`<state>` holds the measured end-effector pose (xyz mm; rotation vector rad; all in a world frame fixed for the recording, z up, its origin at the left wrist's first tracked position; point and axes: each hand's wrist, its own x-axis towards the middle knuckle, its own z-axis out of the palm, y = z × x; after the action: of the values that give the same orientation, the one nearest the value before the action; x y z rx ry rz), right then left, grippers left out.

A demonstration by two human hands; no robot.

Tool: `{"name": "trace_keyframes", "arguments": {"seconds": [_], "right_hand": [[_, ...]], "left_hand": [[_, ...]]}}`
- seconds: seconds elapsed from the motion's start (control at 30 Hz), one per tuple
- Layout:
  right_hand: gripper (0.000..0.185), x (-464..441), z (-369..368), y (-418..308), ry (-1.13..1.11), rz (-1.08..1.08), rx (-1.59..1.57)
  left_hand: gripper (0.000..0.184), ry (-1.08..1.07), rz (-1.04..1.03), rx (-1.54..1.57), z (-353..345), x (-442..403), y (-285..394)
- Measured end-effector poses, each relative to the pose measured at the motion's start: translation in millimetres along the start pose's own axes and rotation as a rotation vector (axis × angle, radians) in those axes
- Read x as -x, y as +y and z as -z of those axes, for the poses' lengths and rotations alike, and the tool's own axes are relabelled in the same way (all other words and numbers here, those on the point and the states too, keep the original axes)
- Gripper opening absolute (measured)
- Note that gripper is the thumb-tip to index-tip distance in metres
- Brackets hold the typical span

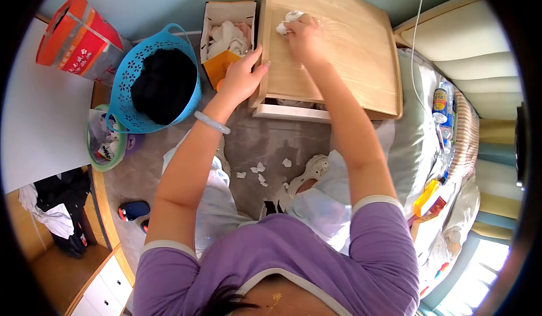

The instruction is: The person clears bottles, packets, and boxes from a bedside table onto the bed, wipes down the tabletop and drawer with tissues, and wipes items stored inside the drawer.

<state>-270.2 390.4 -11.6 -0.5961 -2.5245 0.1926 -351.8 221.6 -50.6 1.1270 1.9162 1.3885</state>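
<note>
My right hand (306, 38) presses a crumpled white tissue (290, 21) onto the wooden top of a bedside cabinet (350, 50), near its back left corner. The fingers are closed round the tissue and hide part of it. At the cabinet's left edge, my left hand (244, 77) rests with fingers apart, holding nothing. The cabinet's drawer (291, 113) is pulled out slightly, with some contents showing in the gap. Beside the left hand stands an open box (212, 14) of white and pink cloth items.
A blue basket (125, 84) holds black cloth. Left of it are a red carton (79, 50) and a small green-rimmed bin (117, 160). White scraps (260, 167) lie on the floor by my shoes. The bed (409, 129) borders the right, with bottles (441, 104) on it.
</note>
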Motion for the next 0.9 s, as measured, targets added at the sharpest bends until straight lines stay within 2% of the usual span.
{"name": "trace_keyframes", "arguments": {"seconds": [0.1,0.2,0.3,0.4,0.5,0.6,0.7,0.73,0.8,0.9], "right_hand": [[0.019,2,6,25,-0.003,-0.011,-0.034],[0.021,7,9,35,0.047,-0.072,-0.043],[0.023,13,-1,30,0.126,-0.14,-0.246],[0.028,27,2,11,0.099,-0.037,-0.342],[0.033,67,22,-20,-0.051,0.122,-0.352],[0.04,100,54,-25,-0.191,0.164,-0.481],[0.039,86,48,16,-0.159,-0.101,-0.42],[0.037,70,40,40,-0.12,-0.117,-0.386],[0.035,25,19,66,-0.055,-0.102,-0.236],[0.034,-15,-23,72,0.063,0.032,-0.03]], "left_hand": [[0.053,0.032,-0.041,-0.092,-3,1,-7],[0.053,-0.001,0.022,-0.07,-3,0,-6],[0.053,0.006,-0.001,-0.06,-4,-2,-7],[0.053,-0.009,0.012,-0.052,0,-2,-7],[0.049,-0.012,0.022,-0.044,0,-1,-4],[0.047,-0.011,0.021,0.07,-1,-5,-12],[0.051,-0.024,0.037,0.391,-1,-5,-8],[0.053,-0.044,0.1,0.368,5,-2,4],[0.059,-0.085,0.228,0.324,19,4,37],[0.064,-0.16,0.171,0.418,19,-5,17]]}}
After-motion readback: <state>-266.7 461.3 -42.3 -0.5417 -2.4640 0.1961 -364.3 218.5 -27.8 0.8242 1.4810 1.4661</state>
